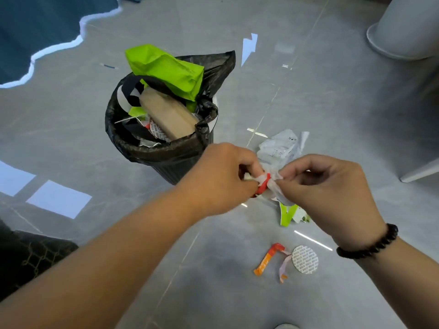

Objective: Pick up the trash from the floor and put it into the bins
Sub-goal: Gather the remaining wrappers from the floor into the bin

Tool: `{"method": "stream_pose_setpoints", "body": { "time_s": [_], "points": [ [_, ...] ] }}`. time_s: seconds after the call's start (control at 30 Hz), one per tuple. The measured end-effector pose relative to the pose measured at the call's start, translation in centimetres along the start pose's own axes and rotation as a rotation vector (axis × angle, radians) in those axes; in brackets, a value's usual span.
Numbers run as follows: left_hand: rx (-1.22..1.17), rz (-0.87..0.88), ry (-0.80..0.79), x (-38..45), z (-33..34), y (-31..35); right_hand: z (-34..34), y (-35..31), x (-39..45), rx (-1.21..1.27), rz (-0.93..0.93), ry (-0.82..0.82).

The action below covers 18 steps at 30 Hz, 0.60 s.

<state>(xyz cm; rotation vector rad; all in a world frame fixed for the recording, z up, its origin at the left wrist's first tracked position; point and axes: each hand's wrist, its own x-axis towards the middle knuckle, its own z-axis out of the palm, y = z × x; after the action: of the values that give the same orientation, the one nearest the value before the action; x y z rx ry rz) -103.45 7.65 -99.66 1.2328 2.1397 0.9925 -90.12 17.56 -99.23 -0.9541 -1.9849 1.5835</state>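
Head view: left hand (221,179) and right hand (330,193) both pinch a crumpled wrapper bundle (269,181), gathering it beside the lined bin (166,150), probably to drop in.

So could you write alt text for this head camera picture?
Two bare hands, left hand and right hand, pinch a crumpled white-and-red wrapper beside an overfull black-lined bin. An orange strip and round foil seal lie on the grey floor.
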Motion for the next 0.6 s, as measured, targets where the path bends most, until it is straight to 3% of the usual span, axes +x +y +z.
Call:
{"method": "stream_pose_setpoints", "body": {
  "time_s": [0.07,0.13,0.27,0.37,0.47,0.6],
  "points": [
    [-0.266,-0.094,-0.079,0.4,-2.3,0.7,0.3,-0.9,0.1,0.177,-0.047,0.061],
    [-0.466,-0.163,-0.059,0.0,-4.0,1.1,1.2,-2.2,0.1,0.243,-0.183,0.068],
    [-0.718,-0.25,-0.005,-2.2,-6.0,-0.1,3.6,-3.7,1.0,-0.14,-0.601,0.008],
    [-0.878,-0.234,0.025,-4.6,-7.6,-1.6,5.9,-4.2,1.6,-0.153,-0.667,-0.117],
    [-0.947,-0.203,0.118,-6.3,-9.3,-2.8,8.3,-4.5,1.5,-0.056,-0.701,-0.271],
    [-0.835,-0.278,0.206,-6.4,-11.3,-3.8,10.9,-5.1,2.9,-0.063,-0.714,-0.305]
  ]
}}
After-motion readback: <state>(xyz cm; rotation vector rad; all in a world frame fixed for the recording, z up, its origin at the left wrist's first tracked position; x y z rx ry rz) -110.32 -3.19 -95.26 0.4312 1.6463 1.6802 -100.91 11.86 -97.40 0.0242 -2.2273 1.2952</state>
